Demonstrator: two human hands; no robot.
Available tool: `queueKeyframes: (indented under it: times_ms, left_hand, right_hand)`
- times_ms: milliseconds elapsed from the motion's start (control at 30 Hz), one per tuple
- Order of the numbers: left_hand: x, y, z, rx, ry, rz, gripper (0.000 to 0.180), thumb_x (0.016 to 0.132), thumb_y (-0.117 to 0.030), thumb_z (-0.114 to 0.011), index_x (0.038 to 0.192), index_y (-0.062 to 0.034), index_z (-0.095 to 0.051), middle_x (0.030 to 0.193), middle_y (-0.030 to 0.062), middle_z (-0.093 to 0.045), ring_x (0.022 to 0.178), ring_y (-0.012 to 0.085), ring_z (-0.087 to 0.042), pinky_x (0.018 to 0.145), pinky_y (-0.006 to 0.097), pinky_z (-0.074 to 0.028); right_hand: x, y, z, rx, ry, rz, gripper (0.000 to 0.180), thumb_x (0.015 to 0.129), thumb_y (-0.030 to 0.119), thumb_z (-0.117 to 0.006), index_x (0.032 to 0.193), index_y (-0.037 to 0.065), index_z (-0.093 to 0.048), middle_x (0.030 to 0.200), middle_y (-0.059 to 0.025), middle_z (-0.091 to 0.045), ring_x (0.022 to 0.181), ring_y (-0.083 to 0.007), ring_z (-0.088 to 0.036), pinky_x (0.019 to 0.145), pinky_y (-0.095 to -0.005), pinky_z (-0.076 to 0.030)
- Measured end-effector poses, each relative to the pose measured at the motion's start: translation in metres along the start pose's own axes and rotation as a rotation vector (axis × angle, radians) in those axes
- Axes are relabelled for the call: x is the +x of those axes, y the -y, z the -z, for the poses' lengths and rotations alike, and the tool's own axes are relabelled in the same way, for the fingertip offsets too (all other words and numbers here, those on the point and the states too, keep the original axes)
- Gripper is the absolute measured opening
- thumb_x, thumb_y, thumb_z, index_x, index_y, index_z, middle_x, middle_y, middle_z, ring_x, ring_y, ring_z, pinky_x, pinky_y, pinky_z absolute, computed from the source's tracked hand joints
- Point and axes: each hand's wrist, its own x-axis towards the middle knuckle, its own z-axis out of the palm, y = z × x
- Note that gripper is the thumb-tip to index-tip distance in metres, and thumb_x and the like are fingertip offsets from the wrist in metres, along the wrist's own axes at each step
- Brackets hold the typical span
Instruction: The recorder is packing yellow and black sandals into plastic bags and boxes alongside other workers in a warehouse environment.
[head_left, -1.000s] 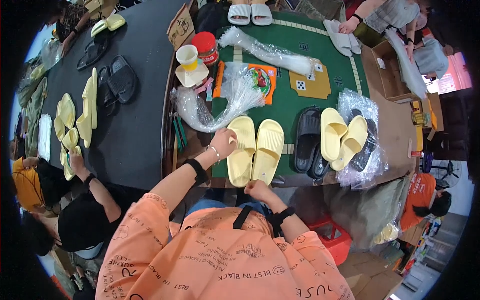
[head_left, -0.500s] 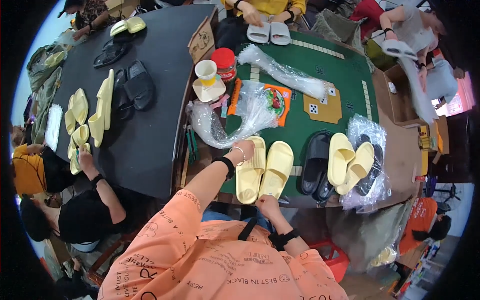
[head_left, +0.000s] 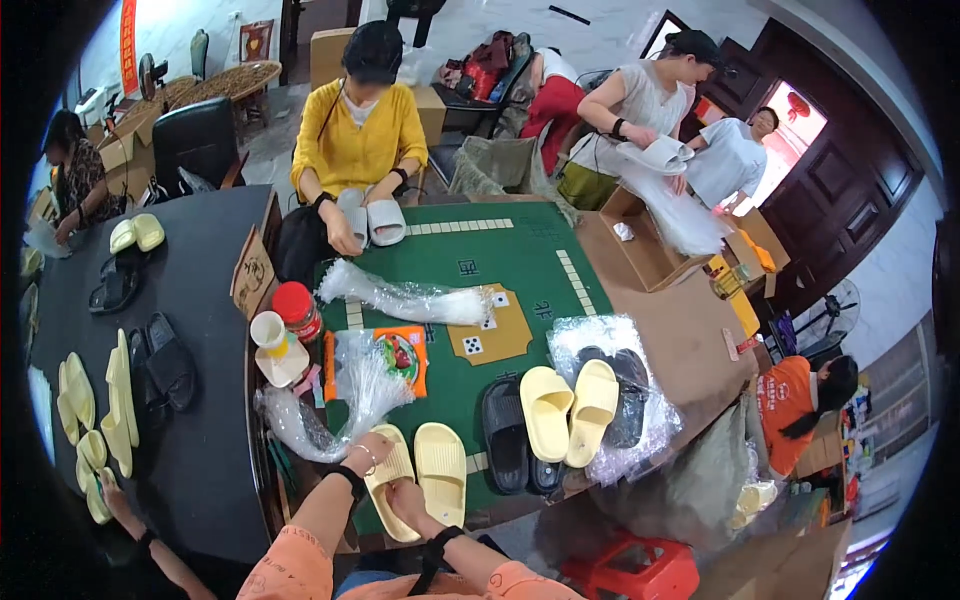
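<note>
At the near edge of the green-topped bench (head_left: 540, 362), both hands are on one pale-yellow slide sandal.
The left hand (head_left: 366, 455) touches the outer side of the ribbed strap on the left slide (head_left: 398, 462), fingers bent; the right hand (head_left: 406, 501) reaches over its footbed, just behind the strap. Whether either grip is closed on the sandal cannot be told. The matching right slide (head_left: 441, 468) lies close beside it, toe pointing away. White plastic strands (head_left: 368, 400) in clear wrap lie just beyond the left hand, and a black slide (head_left: 506, 432) sits further right.
</note>
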Motion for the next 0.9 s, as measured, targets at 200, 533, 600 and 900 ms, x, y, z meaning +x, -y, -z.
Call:
queueKeyframes:
  times_ms: [200, 533, 600, 900]
  left_hand:
    - [0.025, 0.019, -0.014, 0.743, -0.028, -0.384, 0.021, 0.077, -0.019, -0.046, 0.083, -0.0055, -0.062, 0.084, 0.0109, -0.062, 0.077, 0.0229, -0.060, 0.059, 0.033, -0.049]
    - [0.066, 0.071, -0.073, 0.355, -0.120, -0.155, 0.022, 0.077, -0.017, -0.045, 0.087, -0.0040, -0.061, 0.088, 0.0154, -0.060, 0.081, 0.0258, -0.059, 0.068, 0.036, -0.047]
    - [0.089, 0.105, -0.090, 0.518, -0.050, -0.266, 0.021, 0.077, -0.016, -0.046, 0.086, -0.0040, -0.061, 0.087, 0.0152, -0.060, 0.080, 0.0265, -0.059, 0.067, 0.037, -0.047]
    - [0.002, -0.013, -0.013, -0.167, -0.380, 0.049, 0.018, 0.077, -0.017, -0.047, 0.081, -0.0041, -0.059, 0.073, 0.0149, -0.060, 0.065, 0.0271, -0.059, 0.063, 0.039, -0.046]
  right_hand:
    - [-0.015, -0.012, 0.010, 0.098, 0.049, -0.146, 0.023, 0.077, 0.027, -0.052, 0.083, 0.005, -0.058, 0.071, -0.0160, -0.059, 0.066, -0.0326, -0.057, 0.056, -0.0380, -0.045]
    - [0.001, -0.012, -0.014, 0.064, 0.028, 0.045, 0.020, 0.078, 0.016, -0.043, 0.084, -0.001, -0.052, 0.075, -0.0241, -0.056, 0.071, -0.0392, -0.054, 0.059, -0.0456, -0.043]
    - [0.005, -0.009, -0.020, 0.087, 0.031, 0.125, 0.021, 0.077, 0.016, -0.043, 0.083, -0.002, -0.051, 0.077, -0.0256, -0.055, 0.072, -0.0395, -0.054, 0.061, -0.0464, -0.042]
    - [-0.023, -0.029, -0.004, 0.095, -0.040, -0.090, 0.018, 0.081, 0.014, -0.043, 0.087, 0.000, -0.052, 0.069, -0.0188, -0.055, 0.062, -0.0329, -0.055, 0.055, -0.0394, -0.044]
